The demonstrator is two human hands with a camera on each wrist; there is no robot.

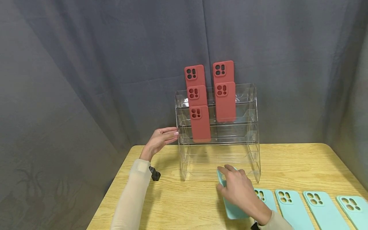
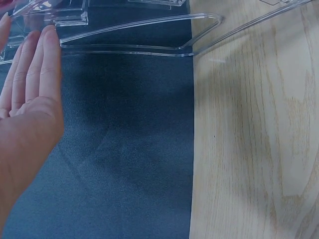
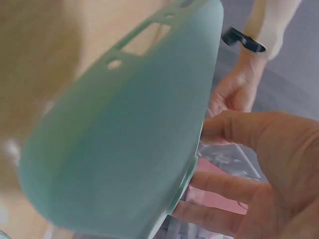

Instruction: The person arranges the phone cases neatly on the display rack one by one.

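Observation:
In the head view a mint phone case (image 1: 233,209) is tilted above the table in my right hand (image 1: 237,188). The thumb and fingers grip that case (image 3: 124,124) by its edges in the right wrist view. My left hand (image 1: 163,138) touches the left side of a clear tiered display rack (image 1: 233,137), its fingers (image 2: 49,64) straight in the left wrist view. Red phone cases stand in the rack: a column of three on the left, the lowest case (image 1: 200,126) in front, and two to its right, the front case (image 1: 225,105) lower.
Several more mint phone cases (image 1: 326,210) lie in a row on the wooden table (image 1: 172,204), at the front right. Behind the rack hangs a grey curtain (image 1: 138,64). The rack's lower tiers stand behind my right hand.

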